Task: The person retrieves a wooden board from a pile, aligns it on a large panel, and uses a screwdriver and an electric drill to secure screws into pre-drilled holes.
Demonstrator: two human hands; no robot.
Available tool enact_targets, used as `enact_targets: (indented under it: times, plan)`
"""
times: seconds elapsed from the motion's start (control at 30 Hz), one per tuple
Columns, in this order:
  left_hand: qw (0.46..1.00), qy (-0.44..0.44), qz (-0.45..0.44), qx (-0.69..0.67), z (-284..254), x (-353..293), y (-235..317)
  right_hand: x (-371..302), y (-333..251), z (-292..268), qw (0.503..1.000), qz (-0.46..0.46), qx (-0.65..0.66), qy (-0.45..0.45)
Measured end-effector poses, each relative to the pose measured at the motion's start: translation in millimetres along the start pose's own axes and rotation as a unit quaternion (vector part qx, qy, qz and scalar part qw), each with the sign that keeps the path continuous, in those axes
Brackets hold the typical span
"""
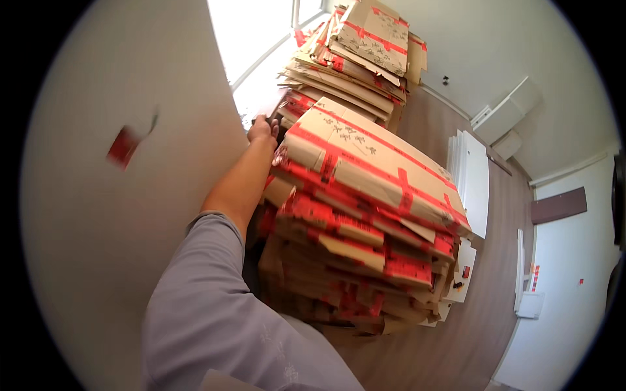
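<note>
My left arm, in a grey sleeve, reaches forward between the wall and a tall stack of flattened cardboard boxes [385,171] bound with red tape. At its far end my left hand [262,129] is closed around a dark, thin-edged object [276,112]. Only a narrow part of that object shows, so I cannot tell its kind. The hand is beside the stack's far left corner, near the window sill. My right hand is out of the picture.
A second cardboard stack [365,65] rises behind, by the bright window [251,32]. White panels [475,182] lean right of the near stack. A pale wall [85,228] closes in on the left, with a red tag [122,147]. Wooden flooring [482,326] runs along the right.
</note>
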State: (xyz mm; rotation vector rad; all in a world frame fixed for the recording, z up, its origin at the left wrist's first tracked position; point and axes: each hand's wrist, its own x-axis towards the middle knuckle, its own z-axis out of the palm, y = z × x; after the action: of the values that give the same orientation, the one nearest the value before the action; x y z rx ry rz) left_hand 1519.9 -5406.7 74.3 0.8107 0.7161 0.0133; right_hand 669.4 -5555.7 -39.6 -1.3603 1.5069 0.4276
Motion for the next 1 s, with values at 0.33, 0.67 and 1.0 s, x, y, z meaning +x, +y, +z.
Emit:
enact_targets:
  times: [0.33, 0.67, 1.0]
  plan:
    - [0.964, -0.264, 0.008, -0.004, -271, -415, 75, 16, 63, -199, 0.975, -0.121, 0.185, -0.022]
    - [0.895, -0.359, -0.115, 0.238, -615, -640, 69, -267, -141, -75, 0.656, -0.327, 0.374, -0.568]
    - [0.632, -0.034, 0.508, 0.584, -953, -879, 80, -389, 88, -2, 0.648, -0.187, 0.198, -0.711]
